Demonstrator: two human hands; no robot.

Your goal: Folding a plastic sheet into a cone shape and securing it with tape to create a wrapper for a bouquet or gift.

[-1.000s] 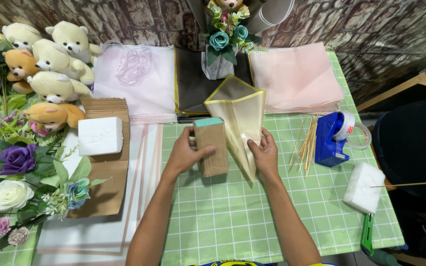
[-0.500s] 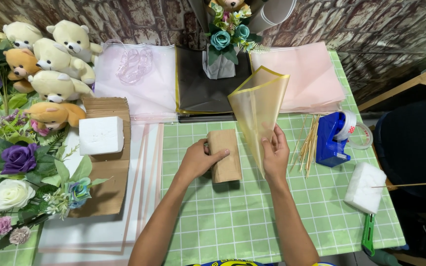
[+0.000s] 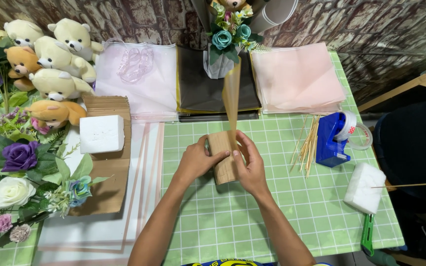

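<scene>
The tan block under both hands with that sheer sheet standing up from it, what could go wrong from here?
The sheer golden sheet stands upright, held only where the right hand pinches it against the tan block; it could flop or crease. Its top edge is near the teal flower arrangement and might snag there. The left hand only steadies the block, which could slide on the green checked tablecloth.

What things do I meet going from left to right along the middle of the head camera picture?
Purple flower → white foam block → left hand → right hand → wooden sticks → blue tape dispenser.
</scene>
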